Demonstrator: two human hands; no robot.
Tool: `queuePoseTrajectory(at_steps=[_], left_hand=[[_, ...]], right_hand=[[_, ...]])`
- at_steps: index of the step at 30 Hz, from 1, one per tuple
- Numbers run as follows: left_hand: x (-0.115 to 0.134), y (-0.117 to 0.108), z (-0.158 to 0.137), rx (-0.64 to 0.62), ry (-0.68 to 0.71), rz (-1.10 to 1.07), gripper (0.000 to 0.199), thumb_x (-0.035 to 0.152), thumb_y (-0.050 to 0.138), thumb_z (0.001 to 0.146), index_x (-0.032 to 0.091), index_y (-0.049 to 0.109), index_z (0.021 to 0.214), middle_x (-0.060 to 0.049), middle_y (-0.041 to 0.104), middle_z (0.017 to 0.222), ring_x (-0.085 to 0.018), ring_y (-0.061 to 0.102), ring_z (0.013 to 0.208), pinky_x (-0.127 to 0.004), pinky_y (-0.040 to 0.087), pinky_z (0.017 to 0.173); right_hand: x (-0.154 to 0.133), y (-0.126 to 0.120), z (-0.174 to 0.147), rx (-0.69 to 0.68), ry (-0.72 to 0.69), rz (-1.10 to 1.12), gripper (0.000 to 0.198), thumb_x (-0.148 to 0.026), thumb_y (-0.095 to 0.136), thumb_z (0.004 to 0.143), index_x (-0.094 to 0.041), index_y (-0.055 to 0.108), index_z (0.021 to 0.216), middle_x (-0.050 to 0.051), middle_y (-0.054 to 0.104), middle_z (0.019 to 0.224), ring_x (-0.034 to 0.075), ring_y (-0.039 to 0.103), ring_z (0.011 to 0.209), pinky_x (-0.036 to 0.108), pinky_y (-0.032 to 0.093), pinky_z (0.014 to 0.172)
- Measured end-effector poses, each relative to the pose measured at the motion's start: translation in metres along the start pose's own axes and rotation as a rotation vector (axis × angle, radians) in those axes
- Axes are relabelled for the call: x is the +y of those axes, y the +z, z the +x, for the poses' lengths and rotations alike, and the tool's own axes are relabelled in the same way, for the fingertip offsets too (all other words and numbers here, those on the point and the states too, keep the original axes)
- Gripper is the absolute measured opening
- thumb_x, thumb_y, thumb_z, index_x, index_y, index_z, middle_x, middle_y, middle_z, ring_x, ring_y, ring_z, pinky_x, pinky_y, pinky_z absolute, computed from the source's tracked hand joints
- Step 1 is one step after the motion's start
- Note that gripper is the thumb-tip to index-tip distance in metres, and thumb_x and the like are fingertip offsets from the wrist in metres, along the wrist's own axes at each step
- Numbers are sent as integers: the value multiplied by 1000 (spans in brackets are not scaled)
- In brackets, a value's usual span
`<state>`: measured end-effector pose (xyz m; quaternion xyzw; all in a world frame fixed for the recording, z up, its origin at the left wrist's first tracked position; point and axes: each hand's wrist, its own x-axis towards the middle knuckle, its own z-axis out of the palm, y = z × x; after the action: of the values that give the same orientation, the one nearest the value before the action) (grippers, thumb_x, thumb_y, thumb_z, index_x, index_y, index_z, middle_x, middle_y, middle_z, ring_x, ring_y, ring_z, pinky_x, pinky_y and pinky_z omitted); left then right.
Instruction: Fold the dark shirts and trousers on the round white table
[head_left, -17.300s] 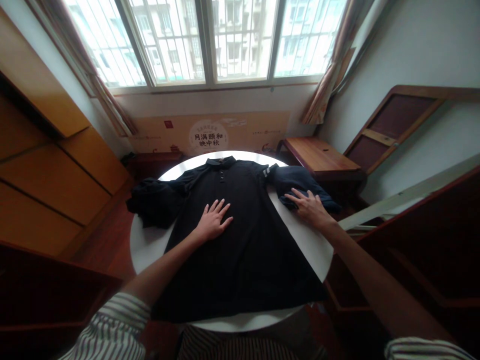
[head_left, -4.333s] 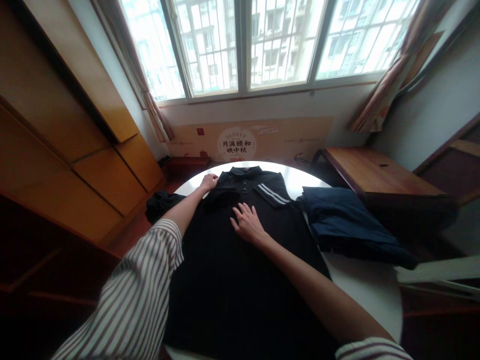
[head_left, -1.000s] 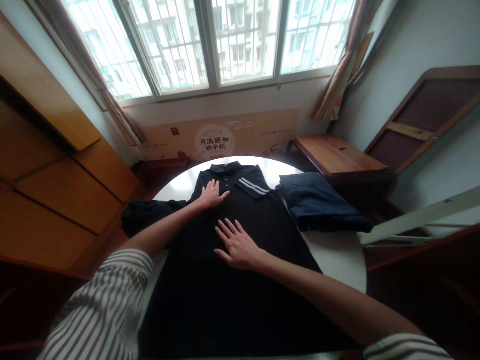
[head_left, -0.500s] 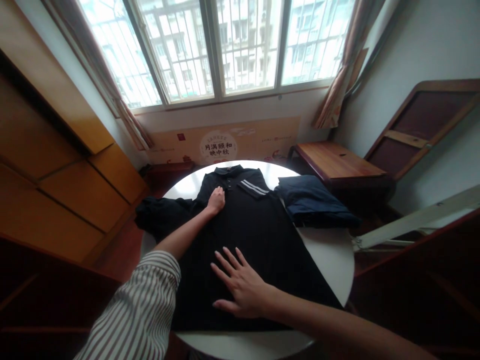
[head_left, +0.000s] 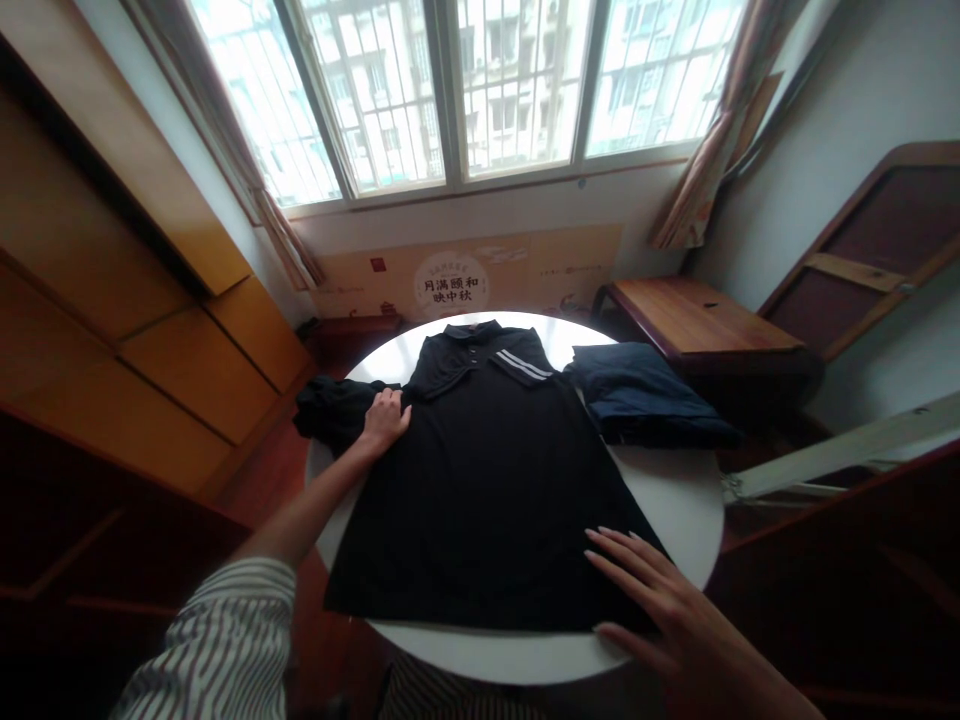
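A black polo shirt (head_left: pixel 480 480) lies spread on a round white table (head_left: pixel 442 645), collar toward the window. Its sleeves are folded in over the chest, and the right one shows white stripes. My left hand (head_left: pixel 385 422) is at the shirt's left edge just below the sleeve, its fingers bent together on the cloth. Down at the lower right corner, my right hand (head_left: pixel 660 590) rests with fingers stretched out, partly on the shirt near the hem.
A bundle of black cloth (head_left: pixel 330 408) sits at the table's left, beside my left hand. Folded dark blue clothing (head_left: pixel 649 395) lies at the right edge. Beyond stand a low wooden table (head_left: pixel 697 315), wooden cabinets (head_left: pixel 202 375) on the left and a window (head_left: pixel 517 90).
My left hand has moved from the chest out to the left edge, and the left sleeve now lies folded inward. My right hand has slid right, from the shirt's middle to its lower right corner.
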<state>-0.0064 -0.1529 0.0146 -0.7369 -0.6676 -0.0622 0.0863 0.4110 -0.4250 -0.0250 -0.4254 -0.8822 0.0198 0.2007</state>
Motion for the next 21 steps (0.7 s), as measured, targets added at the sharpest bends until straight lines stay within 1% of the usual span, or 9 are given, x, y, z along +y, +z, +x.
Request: queuePoseTrajectory(at_steps=[2, 3, 6, 8, 10, 13, 16, 18, 21], left_hand=[[-1, 0, 18, -37, -75, 8, 43, 33, 46, 95, 10, 51, 131, -18, 57, 124, -28, 57, 116, -33, 48, 93], [-1, 0, 27, -52, -107, 15, 42, 32, 46, 95, 10, 52, 130, -18, 57, 124, -28, 57, 116, -34, 49, 91], [-1, 0, 48, -89, -151, 24, 36, 30, 45, 94, 8, 57, 121, -20, 60, 118, -31, 60, 112, -38, 51, 88], [-3, 1, 55, -105, -162, 30, 35, 28, 44, 94, 8, 58, 118, -21, 61, 117, -32, 61, 112, -41, 51, 88], [-4, 3, 58, -107, -149, 34, 35, 27, 44, 93, 9, 56, 121, -22, 60, 121, -33, 59, 115, -41, 51, 89], [-4, 7, 60, -110, -108, 32, 38, 26, 45, 92, 13, 53, 127, -20, 60, 125, -30, 59, 116, -39, 51, 91], [-5, 11, 66, -133, -108, 35, 36, 19, 43, 91, 13, 54, 125, -19, 64, 118, -30, 63, 111, -39, 51, 90], [-5, 13, 71, -145, -125, 40, 35, 14, 41, 90, 11, 55, 122, -21, 65, 115, -31, 64, 109, -40, 51, 89], [-7, 16, 77, -146, -148, 42, 35, 11, 38, 90, 8, 54, 121, -23, 65, 112, -33, 65, 107, -43, 52, 87]], right_hand=[[3, -2, -3, 30, -68, -31, 65, -47, 68, 86, -17, 53, 142, 16, 53, 144, 34, 49, 133, 49, 54, 98], [3, -5, -3, 43, -92, -45, 62, -45, 68, 86, -16, 55, 140, 16, 54, 143, 33, 50, 133, 47, 56, 97], [-2, -14, -2, 82, -135, -91, 42, -30, 65, 90, -14, 64, 129, 15, 61, 136, 29, 54, 129, 40, 58, 95], [-6, -20, -2, 91, -156, -113, 32, -18, 59, 91, -13, 68, 122, 15, 64, 132, 27, 56, 127, 36, 58, 95], [-7, -23, -3, 72, -167, -116, 34, -9, 52, 90, -13, 69, 120, 15, 65, 129, 25, 57, 126, 33, 59, 94], [-5, -22, -4, 43, -164, -125, 46, 1, 44, 83, -12, 68, 121, 14, 67, 126, 24, 60, 123, 32, 59, 93], [-2, -15, -5, 25, -169, -160, 52, 5, 42, 76, -12, 69, 117, 14, 69, 121, 24, 62, 119, 34, 59, 94], [-2, -11, -7, 5, -175, -172, 51, 6, 42, 74, -11, 71, 113, 13, 71, 118, 22, 63, 116, 32, 58, 94], [-6, -11, -8, 25, -171, -183, 51, 8, 41, 73, -12, 72, 108, 11, 73, 112, 20, 66, 112, 28, 59, 92]])
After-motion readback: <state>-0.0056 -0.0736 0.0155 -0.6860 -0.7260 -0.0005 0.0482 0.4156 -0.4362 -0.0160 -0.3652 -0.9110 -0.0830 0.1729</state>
